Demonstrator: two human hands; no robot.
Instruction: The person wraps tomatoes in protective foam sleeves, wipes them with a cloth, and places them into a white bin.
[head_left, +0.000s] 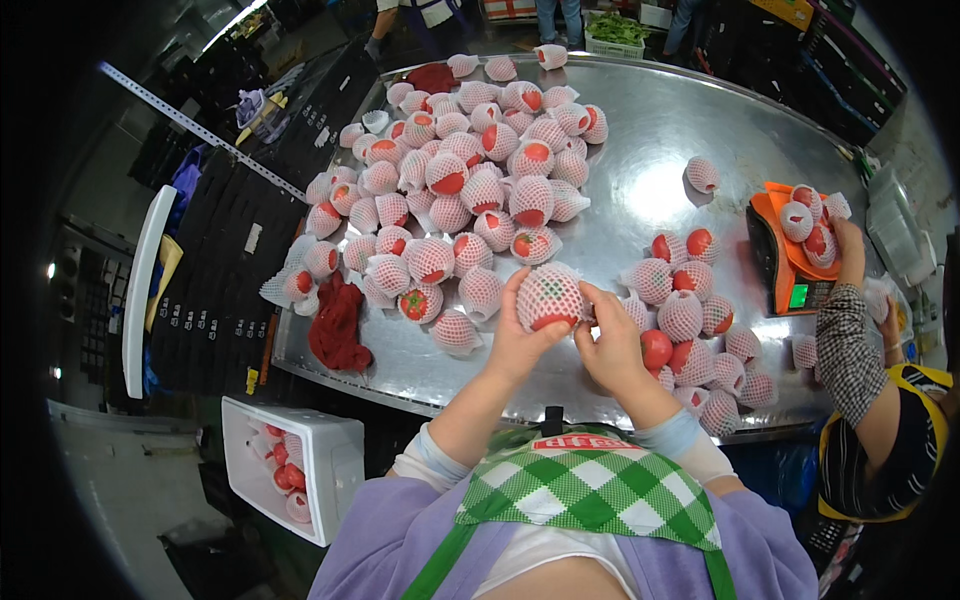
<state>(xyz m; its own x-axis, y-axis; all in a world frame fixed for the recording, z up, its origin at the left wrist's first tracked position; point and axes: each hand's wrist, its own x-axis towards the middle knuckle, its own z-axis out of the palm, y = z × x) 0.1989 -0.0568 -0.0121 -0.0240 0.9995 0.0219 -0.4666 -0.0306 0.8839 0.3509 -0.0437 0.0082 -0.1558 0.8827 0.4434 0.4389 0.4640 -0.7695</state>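
Note:
A tomato in a white foam net sleeve (553, 294) is held up over the steel table (637, 150). My left hand (521, 337) grips it from the left, thumb across its lower front. The fingers of my right hand (611, 341) touch its right side. Green stem leaves show through the net, and bare red skin shows at its lower edge. Beyond my left hand spreads a large heap of sleeved tomatoes (450, 193). A smaller group of sleeved tomatoes (681, 316) lies to the right of my right hand, with a bare tomato (656, 349) among them.
A dark red cloth (337, 322) lies at the table's left edge. Below it stands a white foam box (330, 465) holding tomatoes. At the right, a co-worker's hand (847, 240) touches tomatoes on an orange scale (780, 277). Clear plastic containers (896, 217) stand beyond the scale.

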